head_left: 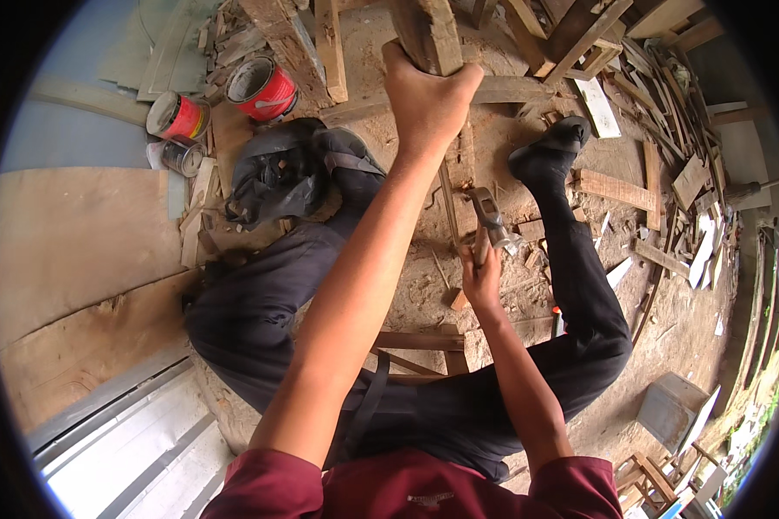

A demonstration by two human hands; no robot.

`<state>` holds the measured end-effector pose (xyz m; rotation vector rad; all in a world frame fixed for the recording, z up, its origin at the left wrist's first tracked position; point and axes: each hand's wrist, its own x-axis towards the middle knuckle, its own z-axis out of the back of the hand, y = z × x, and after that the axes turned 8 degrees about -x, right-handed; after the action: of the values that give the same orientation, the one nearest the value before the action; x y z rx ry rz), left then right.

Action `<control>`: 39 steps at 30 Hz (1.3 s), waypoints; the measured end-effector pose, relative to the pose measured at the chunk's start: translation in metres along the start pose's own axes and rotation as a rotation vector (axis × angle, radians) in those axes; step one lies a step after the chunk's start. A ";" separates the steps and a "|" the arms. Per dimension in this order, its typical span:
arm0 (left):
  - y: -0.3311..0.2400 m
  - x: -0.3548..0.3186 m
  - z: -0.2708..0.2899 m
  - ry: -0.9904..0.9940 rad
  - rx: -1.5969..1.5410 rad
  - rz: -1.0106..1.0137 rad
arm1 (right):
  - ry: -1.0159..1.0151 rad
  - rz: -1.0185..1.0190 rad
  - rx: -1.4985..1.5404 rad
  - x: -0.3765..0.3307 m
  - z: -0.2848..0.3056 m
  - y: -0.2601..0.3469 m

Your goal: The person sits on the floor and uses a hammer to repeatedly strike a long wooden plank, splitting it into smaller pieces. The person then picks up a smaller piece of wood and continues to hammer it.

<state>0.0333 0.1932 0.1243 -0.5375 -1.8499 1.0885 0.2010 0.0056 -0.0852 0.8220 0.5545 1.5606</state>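
My left hand (428, 97) reaches far forward, its fingers wrapped round a thick wooden post (433, 35) at the top middle. The palm side and most of the fingertips are hidden behind the wood. Lower and to the right, my right hand (483, 281) grips a hammer (491, 218) by its wooden handle, close under the metal head. The hammer's head points up and away from me, apart from the post. A curved wooden piece (515, 90) crosses behind the post near my left hand.
Red cans (264, 89) and a black plastic bag (277, 173) stand at the left, near my foot. Wooden frames (563, 35) rise at the far right. Scrap wood (619, 189) litters the dirt floor. A small wooden stool (420, 342) lies between my legs.
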 end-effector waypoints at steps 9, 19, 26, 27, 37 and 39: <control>-0.023 -0.001 0.001 0.061 -0.035 0.112 | 0.292 -0.293 0.016 0.000 0.112 0.103; -0.036 -0.015 0.004 0.041 -0.021 0.097 | 0.394 -0.521 0.441 -0.019 0.129 0.118; -0.035 -0.014 0.008 0.008 -0.002 0.087 | 0.361 -0.468 0.534 -0.038 0.088 0.096; -0.035 -0.013 0.008 0.015 -0.010 0.091 | 0.327 -0.429 0.555 -0.041 0.080 0.093; -0.034 -0.007 0.011 0.043 -0.068 0.100 | 0.226 -0.210 0.216 -0.035 0.058 0.049; -0.025 0.000 0.011 0.007 0.000 0.078 | 0.191 -0.175 0.035 -0.029 0.053 0.052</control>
<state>0.0254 0.1748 0.1427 -0.6171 -1.8365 1.1367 0.2087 -0.0362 -0.0184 0.6360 0.7744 1.4789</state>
